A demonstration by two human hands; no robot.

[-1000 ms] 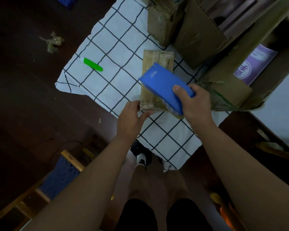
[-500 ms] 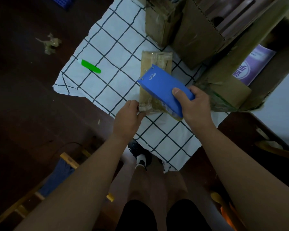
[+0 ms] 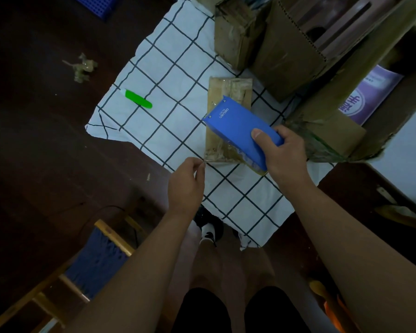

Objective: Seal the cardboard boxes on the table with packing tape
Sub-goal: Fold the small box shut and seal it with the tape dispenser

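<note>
A small flat cardboard box (image 3: pixel 228 92) lies on the white checked cloth (image 3: pixel 168 75), its top shiny with clear tape. My right hand (image 3: pixel 286 152) grips a blue tape dispenser (image 3: pixel 235 123) tilted over the box's near half. My left hand (image 3: pixel 186 182) sits at the box's near left corner, thumb and fingers pinching what looks like the clear tape end; the tape itself is barely visible.
A green utility knife (image 3: pixel 138 99) lies on the cloth to the left. Larger cardboard boxes (image 3: pixel 286 51) crowd the back right, one with a purple booklet (image 3: pixel 368 94). Crumpled tape scrap (image 3: pixel 82 67) sits on the dark table. A wooden stool (image 3: pixel 99 255) stands below left.
My left hand has drawn back off the box's near left corner, fingers now pinched together. The dispenser has stayed over the box with little movement.
</note>
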